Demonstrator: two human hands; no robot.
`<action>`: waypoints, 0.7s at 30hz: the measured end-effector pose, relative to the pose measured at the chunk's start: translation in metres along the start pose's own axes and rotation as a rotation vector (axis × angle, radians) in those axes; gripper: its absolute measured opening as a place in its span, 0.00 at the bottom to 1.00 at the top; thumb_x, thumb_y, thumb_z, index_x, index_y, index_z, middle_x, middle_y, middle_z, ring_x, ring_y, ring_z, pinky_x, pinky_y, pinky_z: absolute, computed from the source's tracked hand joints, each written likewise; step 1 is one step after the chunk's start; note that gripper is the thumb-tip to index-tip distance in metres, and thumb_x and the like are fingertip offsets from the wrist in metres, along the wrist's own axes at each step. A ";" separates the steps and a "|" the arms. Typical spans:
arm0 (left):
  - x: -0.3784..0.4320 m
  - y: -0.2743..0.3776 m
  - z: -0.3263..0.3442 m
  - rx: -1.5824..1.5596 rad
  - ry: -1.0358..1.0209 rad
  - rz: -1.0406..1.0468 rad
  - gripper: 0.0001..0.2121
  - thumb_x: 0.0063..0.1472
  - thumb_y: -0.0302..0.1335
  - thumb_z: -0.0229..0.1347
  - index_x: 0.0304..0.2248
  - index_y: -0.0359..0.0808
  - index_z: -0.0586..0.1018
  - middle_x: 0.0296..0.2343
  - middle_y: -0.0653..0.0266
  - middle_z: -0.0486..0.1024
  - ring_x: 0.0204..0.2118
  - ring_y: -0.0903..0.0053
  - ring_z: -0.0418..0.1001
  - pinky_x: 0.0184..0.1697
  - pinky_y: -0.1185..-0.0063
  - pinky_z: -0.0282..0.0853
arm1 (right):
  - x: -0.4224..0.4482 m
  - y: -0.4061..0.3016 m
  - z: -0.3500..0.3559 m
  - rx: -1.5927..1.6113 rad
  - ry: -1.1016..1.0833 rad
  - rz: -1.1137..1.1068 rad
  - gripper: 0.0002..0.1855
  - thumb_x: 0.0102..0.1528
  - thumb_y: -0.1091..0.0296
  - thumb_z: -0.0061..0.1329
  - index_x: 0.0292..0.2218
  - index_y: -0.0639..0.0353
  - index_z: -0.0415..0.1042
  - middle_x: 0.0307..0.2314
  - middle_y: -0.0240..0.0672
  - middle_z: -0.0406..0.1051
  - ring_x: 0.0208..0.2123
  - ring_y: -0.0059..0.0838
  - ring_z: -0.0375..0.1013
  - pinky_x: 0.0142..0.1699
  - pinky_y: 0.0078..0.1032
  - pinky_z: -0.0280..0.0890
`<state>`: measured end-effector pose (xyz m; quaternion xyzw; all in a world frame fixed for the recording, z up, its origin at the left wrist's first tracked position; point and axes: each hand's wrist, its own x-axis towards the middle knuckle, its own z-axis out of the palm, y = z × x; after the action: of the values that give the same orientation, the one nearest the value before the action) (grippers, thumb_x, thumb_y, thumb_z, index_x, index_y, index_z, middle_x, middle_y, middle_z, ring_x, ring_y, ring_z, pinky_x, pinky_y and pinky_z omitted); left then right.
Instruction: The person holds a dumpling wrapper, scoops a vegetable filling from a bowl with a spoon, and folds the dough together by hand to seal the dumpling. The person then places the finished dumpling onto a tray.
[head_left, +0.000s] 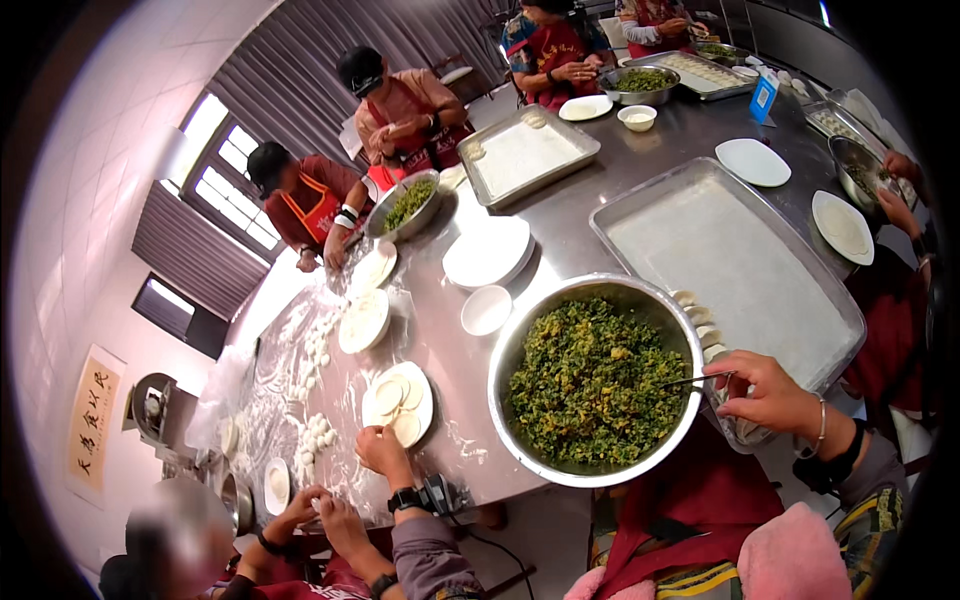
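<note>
My left hand (384, 451) reaches out to a white plate (415, 373) of round dough wrappers (389, 396); its fingertips are at the edge of the lowest wrapper, and whether they pinch it I cannot tell. My right hand (765, 394) holds the thin metal handle of a utensil (694, 379), whose other end is in the filling. A large steel bowl (501, 409) before me holds chopped green and yellow filling (600, 379). Just behind my right hand, folded dumplings (699, 315) line the near left edge of a big metal tray (739, 255).
Stacked white plates (487, 251) and a small white bowl (486, 310) stand beyond the steel bowl. Dough pieces (316, 436) lie on the floured steel table (457, 375). A co-worker's hands (330, 514) are close to my left arm. Other people work around the table.
</note>
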<state>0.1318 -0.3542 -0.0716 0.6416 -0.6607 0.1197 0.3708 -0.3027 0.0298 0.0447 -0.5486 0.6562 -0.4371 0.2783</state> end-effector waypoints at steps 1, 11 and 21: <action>0.006 0.001 -0.004 -0.106 -0.020 -0.023 0.05 0.50 0.26 0.56 0.24 0.35 0.73 0.27 0.60 0.71 0.31 0.63 0.69 0.37 0.69 0.65 | 0.000 0.002 0.004 0.044 0.030 -0.020 0.17 0.46 0.75 0.52 0.40 0.58 0.72 0.29 0.36 0.68 0.27 0.28 0.70 0.32 0.23 0.65; -0.045 0.048 -0.083 -1.762 -0.307 -0.916 0.15 0.64 0.32 0.44 0.45 0.30 0.67 0.44 0.52 0.70 0.47 0.66 0.70 0.48 0.69 0.70 | 0.039 -0.001 0.022 -0.252 -0.015 -0.385 0.07 0.51 0.69 0.49 0.32 0.60 0.74 0.27 0.38 0.72 0.28 0.37 0.72 0.34 0.29 0.66; -0.138 0.099 -0.113 -2.198 -0.399 -1.212 0.15 0.64 0.26 0.44 0.49 0.28 0.65 0.48 0.53 0.68 0.50 0.66 0.67 0.50 0.70 0.70 | 0.042 -0.007 -0.015 -0.063 0.130 -0.201 0.08 0.54 0.72 0.47 0.34 0.65 0.74 0.28 0.38 0.73 0.30 0.27 0.72 0.36 0.22 0.65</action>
<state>0.0637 -0.1627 -0.0503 0.2020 -0.0576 -0.7757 0.5952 -0.3218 -0.0072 0.0628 -0.5907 0.6279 -0.4767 0.1724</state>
